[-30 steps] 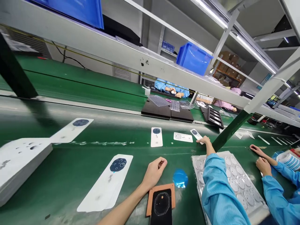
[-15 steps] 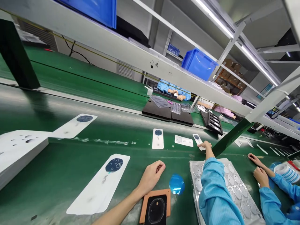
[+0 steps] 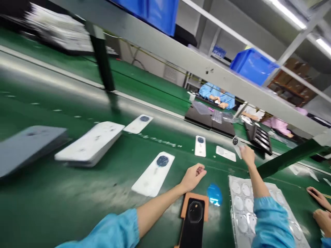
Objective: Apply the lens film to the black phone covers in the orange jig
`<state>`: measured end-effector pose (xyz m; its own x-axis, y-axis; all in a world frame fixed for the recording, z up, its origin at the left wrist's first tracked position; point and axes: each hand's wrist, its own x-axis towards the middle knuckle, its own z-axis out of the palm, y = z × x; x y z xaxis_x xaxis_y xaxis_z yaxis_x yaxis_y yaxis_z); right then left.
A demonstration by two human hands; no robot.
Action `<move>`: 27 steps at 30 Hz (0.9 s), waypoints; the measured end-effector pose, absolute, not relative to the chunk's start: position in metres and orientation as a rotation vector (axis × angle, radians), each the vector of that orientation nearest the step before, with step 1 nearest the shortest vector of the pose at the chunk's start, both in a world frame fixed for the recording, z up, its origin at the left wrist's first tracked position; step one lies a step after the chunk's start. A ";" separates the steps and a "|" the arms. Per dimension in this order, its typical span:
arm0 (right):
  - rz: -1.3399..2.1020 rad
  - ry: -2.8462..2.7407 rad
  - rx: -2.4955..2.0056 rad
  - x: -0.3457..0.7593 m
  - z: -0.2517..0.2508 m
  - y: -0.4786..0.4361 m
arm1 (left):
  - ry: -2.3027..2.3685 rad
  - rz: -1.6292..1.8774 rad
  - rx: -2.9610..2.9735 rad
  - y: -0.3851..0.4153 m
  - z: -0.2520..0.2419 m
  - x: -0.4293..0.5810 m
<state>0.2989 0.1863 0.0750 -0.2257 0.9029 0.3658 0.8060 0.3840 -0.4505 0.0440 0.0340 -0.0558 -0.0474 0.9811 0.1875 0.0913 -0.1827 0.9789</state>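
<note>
My right hand [image 3: 247, 156] reaches across the bench and grips the near end of a white phone back panel [image 3: 238, 148], whose round dark camera area shows at the top. My left hand [image 3: 193, 177] rests with curled fingers above an orange fixture [image 3: 184, 206]; nothing shows in it. A black phone-shaped piece [image 3: 191, 227] with a round camera area lies in the fixture. Beside it is a shiny blue round film [image 3: 214, 194]. Left of my left hand lies a white panel [image 3: 152, 179] with a dark camera circle.
A clear blister tray [image 3: 241, 206] of round pieces sits under my right forearm. More white panels [image 3: 200, 151] lie further back; stacks of white panels [image 3: 90, 142] and grey panels [image 3: 31, 144] stand left. A green post [image 3: 289, 156] slants at right, near a co-worker's hands [image 3: 320, 199].
The view has swung left, so things appear further right. My right hand has tilted the white phone back panel up off the bench. My left hand stays curled.
</note>
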 end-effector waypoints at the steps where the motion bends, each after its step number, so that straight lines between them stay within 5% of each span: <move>1: 0.275 -2.074 -1.435 0.284 0.064 0.177 | 1.238 1.359 1.349 0.036 -0.053 0.044; 9: 0.741 -2.326 -1.174 0.166 -0.018 0.084 | 1.632 1.395 1.301 0.013 -0.016 -0.035; 18: 0.568 -2.015 -1.965 0.122 -0.012 0.192 | 2.383 1.029 1.567 -0.040 -0.065 -0.117; 27: 0.574 -1.886 -2.400 0.122 -0.020 0.220 | 2.401 1.034 1.680 -0.035 -0.076 -0.118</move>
<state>0.1217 0.2204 -0.0200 0.1943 0.9448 -0.2639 0.9316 -0.2620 -0.2521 -0.1183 -0.0352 -0.0763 -0.4149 0.8465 0.3336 0.8239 0.1939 0.5326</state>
